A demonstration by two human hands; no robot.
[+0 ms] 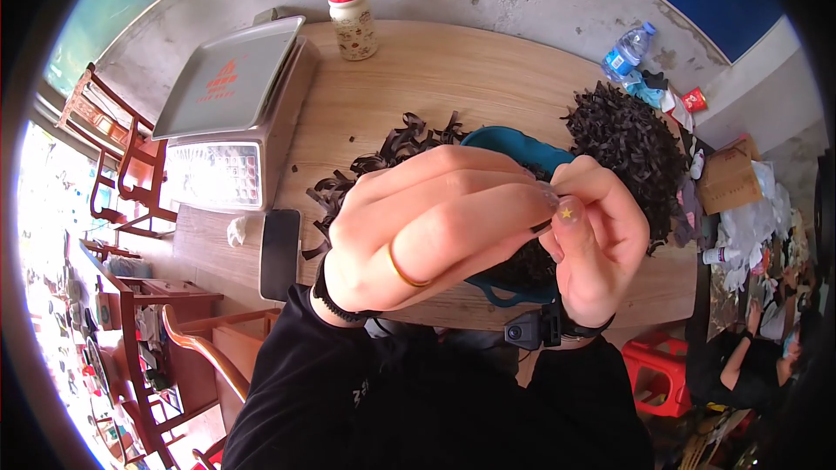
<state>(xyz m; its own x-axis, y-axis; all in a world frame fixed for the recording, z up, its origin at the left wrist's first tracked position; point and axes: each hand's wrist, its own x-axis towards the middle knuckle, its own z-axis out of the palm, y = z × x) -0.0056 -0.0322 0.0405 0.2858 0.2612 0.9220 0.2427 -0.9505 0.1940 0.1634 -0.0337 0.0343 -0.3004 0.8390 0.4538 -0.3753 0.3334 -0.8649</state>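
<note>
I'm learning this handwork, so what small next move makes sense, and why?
Probably lower the small dark piece into the teal basket: it shows where the left hand and right hand meet, apparently above the basket, and dark strips lie inside.

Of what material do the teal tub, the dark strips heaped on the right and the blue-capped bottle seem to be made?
Teal tub: probably moulded plastic, smooth and satin, by its even colour. Dark strips: perhaps fabric ribbon or thin film, faintly shiny, curling loosely. Blue-capped bottle: likely clear, glossy plastic, being transparent.
</note>
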